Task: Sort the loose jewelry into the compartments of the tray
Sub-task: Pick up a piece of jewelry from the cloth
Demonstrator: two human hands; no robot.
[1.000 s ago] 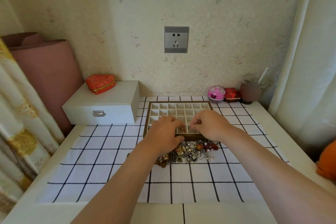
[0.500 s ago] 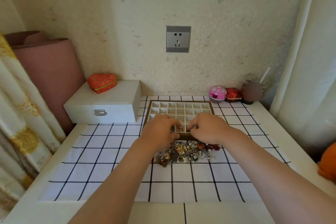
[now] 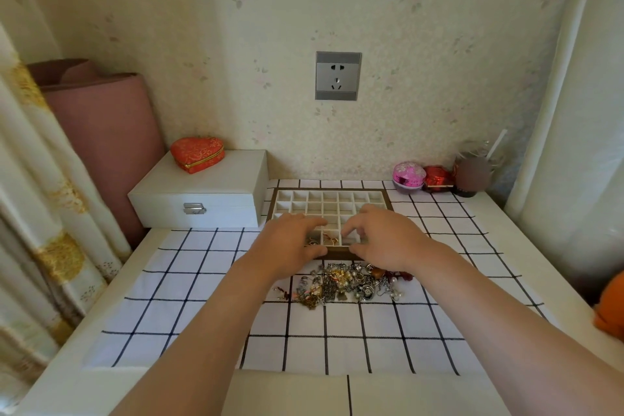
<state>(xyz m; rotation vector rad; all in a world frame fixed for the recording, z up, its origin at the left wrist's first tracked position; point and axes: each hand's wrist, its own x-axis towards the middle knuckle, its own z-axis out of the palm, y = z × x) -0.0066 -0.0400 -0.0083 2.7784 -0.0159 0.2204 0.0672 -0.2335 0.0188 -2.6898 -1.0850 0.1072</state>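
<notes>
left hand [image 3: 293,240] and right hand [image 3: 385,238] rest apart on the tray [image 3: 332,199] near rim; grasp cannot be told. loose jewelry [image 3: 341,285] lies heaped beneath both wrists.

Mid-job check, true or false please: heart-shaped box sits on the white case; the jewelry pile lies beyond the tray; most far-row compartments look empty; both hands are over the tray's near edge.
1. The red heart-shaped box sits on the white case. True.
2. The jewelry pile lies beyond the tray. False: it lies on the near side, on the checked cloth.
3. Far-row compartments look empty. True.
4. The left hand and right hand are over the tray's near edge. True.
</notes>
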